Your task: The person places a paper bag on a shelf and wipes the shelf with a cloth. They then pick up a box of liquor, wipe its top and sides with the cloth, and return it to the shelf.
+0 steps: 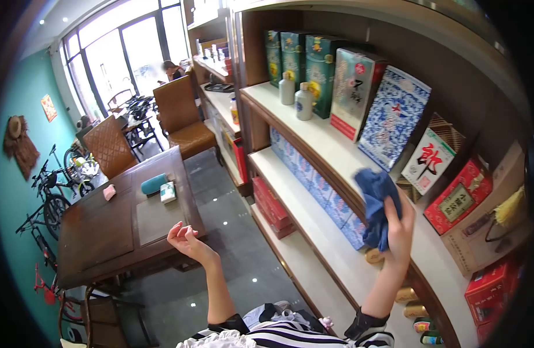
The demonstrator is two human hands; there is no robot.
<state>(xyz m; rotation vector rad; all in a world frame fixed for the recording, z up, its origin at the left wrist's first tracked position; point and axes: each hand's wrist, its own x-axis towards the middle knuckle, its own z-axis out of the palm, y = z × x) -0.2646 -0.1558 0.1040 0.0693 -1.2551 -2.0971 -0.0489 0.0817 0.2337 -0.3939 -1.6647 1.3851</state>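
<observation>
My right hand grips a crumpled blue cloth at the edge of the upper white shelf. Just behind the cloth stand a blue-and-white patterned box and a white box with a large red character. A red box leans to the right of them. My left hand is raised in the air near the corner of the dark wooden table, its fingers loosely bent and apart, holding nothing.
Two white bottles stand before green boxes. Blue boxes and red boxes fill lower shelves. A teal roll and a tissue pack lie on the table. Beyond are leather chairs, bicycles and a seated person.
</observation>
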